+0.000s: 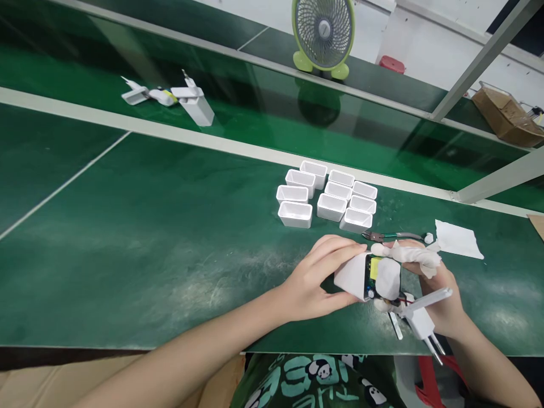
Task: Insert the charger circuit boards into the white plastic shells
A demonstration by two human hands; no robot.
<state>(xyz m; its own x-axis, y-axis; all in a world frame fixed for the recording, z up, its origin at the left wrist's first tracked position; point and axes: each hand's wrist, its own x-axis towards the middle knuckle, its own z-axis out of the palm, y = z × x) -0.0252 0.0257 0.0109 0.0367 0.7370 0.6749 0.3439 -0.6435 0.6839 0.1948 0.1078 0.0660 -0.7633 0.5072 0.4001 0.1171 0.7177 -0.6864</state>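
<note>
My left hand [321, 277] is closed around a white plastic charger case [352, 276], thumb below and fingers above. A circuit board [373, 277] with a yellow part and a white pad sits at the open end of the case; how deep it goes in is hidden. My right hand [444, 297] grips the board from the right, with white covers on its fingertips. A crumpled white tissue [419, 256] lies along its fingers. Below hangs a white two-pin plug [423, 324], apparently wired to the board. Side cutters [397, 236] lie just beyond the right hand.
Several open white cases [296, 215] stand in rows beyond my hands. A white paper sheet [459, 239] lies to the right. Behind the pale rail [238, 148] are charger parts [198, 107]. A green fan [325, 31] and a cardboard box [508, 116] stand farther back.
</note>
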